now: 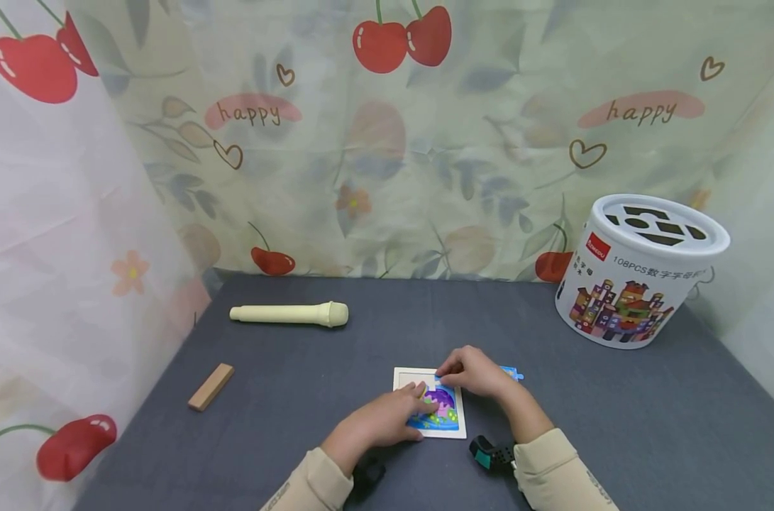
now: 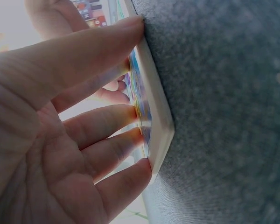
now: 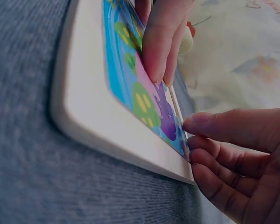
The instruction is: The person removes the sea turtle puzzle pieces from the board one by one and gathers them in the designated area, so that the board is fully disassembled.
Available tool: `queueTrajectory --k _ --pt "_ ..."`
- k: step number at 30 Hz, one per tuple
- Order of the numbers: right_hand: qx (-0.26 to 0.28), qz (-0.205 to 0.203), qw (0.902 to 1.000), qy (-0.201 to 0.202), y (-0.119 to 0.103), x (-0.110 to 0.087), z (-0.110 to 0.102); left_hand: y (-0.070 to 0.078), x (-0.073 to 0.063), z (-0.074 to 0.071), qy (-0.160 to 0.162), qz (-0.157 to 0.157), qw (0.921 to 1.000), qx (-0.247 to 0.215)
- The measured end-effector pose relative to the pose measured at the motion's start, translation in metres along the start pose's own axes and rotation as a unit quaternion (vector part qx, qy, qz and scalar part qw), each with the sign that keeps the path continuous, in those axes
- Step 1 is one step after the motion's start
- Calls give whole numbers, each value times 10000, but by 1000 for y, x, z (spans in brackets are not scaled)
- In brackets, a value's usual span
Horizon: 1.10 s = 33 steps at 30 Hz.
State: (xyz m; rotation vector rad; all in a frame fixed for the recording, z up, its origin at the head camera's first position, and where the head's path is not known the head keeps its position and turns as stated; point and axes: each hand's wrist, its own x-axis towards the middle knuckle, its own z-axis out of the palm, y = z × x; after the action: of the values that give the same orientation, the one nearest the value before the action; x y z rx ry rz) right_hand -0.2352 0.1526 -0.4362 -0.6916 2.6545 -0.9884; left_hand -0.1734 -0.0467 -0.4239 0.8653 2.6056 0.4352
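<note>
A small jigsaw puzzle with a pale wooden frame (image 1: 448, 434) lies flat on the dark tabletop; its picture is blue, purple, pink and green. My left hand (image 1: 387, 420) spreads over its left part, fingertips pressing on the picture and thumb at the near rim, as the left wrist view shows. At the puzzle's upper right, my right hand (image 1: 479, 372) pinches a blue puzzle piece (image 3: 185, 148) between thumb and curled fingers, mostly hidden by the fingertips. The upper left of the frame shows bare pale backing. A loose blue piece (image 1: 511, 372) lies partly behind my right hand.
A white bucket (image 1: 626, 284) with a slotted lid stands at the back right. A cream toy microphone (image 1: 289, 314) lies at the back left, with a wooden block (image 1: 211, 387) nearer. A patterned curtain (image 1: 425, 177) closes off the back.
</note>
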Motion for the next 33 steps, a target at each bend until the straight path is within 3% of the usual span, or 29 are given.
queueTrajectory --k 10,33 --pt "-125 1 9999 31 -4 0 3 -1 -2 0 141 184 9996 147" --pt "104 87 9990 423 -3 2 5 0 0 0 -15 19 10000 -3"
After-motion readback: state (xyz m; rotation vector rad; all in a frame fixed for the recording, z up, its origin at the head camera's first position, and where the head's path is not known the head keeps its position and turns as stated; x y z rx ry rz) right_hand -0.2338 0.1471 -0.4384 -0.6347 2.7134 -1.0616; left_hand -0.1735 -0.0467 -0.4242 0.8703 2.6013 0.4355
